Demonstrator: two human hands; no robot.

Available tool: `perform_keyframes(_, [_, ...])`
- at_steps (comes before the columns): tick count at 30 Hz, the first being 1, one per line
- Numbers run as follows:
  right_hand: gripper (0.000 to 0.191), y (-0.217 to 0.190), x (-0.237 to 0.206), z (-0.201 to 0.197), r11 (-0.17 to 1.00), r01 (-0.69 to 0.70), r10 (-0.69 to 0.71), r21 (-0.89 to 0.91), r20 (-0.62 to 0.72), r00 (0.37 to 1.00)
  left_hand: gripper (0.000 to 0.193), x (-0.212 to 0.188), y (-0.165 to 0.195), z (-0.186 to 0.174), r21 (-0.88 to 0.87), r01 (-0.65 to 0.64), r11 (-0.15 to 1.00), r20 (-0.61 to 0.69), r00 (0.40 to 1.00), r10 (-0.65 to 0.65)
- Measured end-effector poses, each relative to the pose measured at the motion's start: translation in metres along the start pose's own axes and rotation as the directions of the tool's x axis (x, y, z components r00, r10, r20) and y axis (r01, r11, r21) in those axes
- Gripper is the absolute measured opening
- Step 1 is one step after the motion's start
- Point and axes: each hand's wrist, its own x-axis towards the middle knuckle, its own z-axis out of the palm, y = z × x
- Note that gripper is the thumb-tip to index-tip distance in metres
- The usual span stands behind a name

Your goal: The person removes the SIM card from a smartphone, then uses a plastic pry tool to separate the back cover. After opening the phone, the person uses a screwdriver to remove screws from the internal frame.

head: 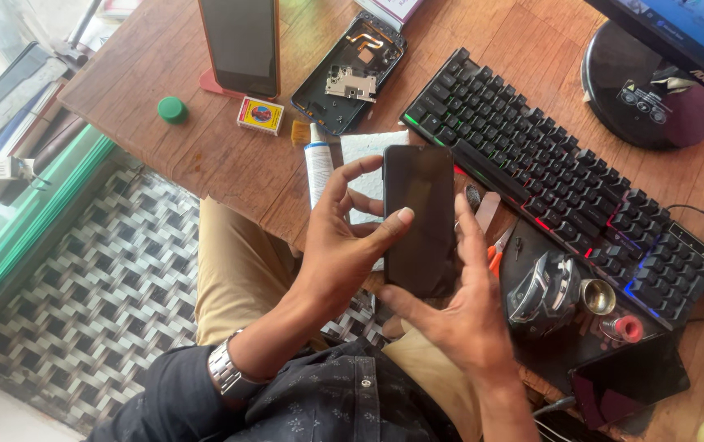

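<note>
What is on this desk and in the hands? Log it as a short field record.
setting: wooden desk, seen from above
left hand: grips the dark phone by its left edge
right hand: fingers against the phone's right side
behind phone: white tube, opened phone shell
right of phone: backlit keyboard, mouse
far left: green cap, matchbox

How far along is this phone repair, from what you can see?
Done, it seems: an opened phone shell lies stripped on the wooden desk. In hand: the left hand grips a dark phone upright while the right hand presses its face. Left, at a guess: finishing this phone; its screen is dark.
</note>
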Motion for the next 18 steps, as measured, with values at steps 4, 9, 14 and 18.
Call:
perform_keyframes(4, [0.119, -0.006, 0.003, 0.005, 0.926, -0.019, -0.022, -0.376, -0.103, 0.994, 0.08, -0.001, -0.001, 0.004, 0.034, -0.002, 0.999, 0.002, 1.0, 0.002])
perform_keyframes(9, [0.111, -0.007, 0.004, 0.008, 0.934, -0.021, -0.04, -0.355, -0.165, 0.986, 0.06, 0.007, 0.003, -0.006, 0.037, 0.0, 0.999, 0.107, 0.994, -0.004])
perform_keyframes(14, [0.11, -0.006, 0.001, 0.007, 0.93, -0.028, -0.043, -0.366, -0.185, 0.982, 0.043, 0.021, 0.008, -0.016, -0.09, 0.111, 0.99, 0.177, 0.98, -0.094])
perform_keyframes(18, [0.111, -0.005, 0.002, 0.006, 0.851, 0.063, -0.176, -0.522, -0.17, 0.97, 0.04, 0.02, 0.007, -0.016, -0.054, 0.059, 0.997, 0.159, 0.986, -0.05])
